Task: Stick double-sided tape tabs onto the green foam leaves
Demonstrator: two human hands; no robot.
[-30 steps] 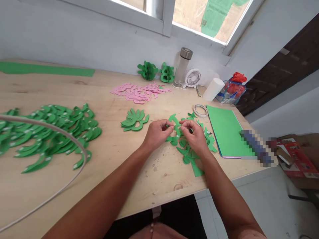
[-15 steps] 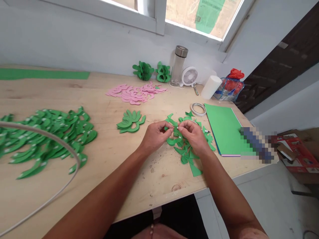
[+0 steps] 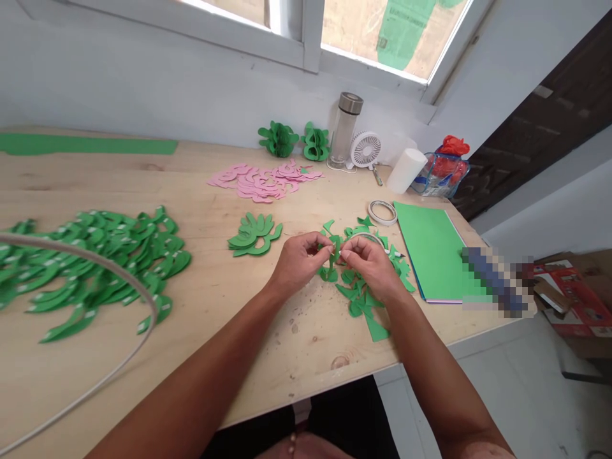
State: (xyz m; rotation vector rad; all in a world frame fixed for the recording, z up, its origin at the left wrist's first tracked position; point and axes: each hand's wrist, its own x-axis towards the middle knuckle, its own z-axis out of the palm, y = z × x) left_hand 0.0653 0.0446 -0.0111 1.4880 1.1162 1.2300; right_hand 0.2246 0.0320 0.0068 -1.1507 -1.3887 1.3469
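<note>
My left hand (image 3: 303, 262) pinches a curved green paper cutout (image 3: 333, 260), which stands on edge between my two hands. Facing it, my right hand (image 3: 370, 262) has thumb and forefinger pressed together at the cutout's right side; whether those fingertips grip the paper is hard to see. Green paper scraps (image 3: 361, 299) lie under and around my right hand. Left of my hands rests a small stack of green petal-shaped cutouts (image 3: 257, 234). A big heap of green cutouts with white tape bits (image 3: 109, 255) spreads over the table's left side.
Pink cutouts (image 3: 265, 182) lie farther back, before two green folded-paper shapes (image 3: 278, 140). A glass bottle (image 3: 345, 131), small fan (image 3: 366, 150), white roll (image 3: 406, 171) and tape roll (image 3: 382, 212) stand or lie right of them. Green sheets (image 3: 433, 255) sit near the right edge; a pale hoop (image 3: 119, 274) crosses the left foreground.
The green cutout between my fingers now stands upright and shows more clearly. The small white bit at my right fingertips no longer shows. Both hands stay almost in place.
</note>
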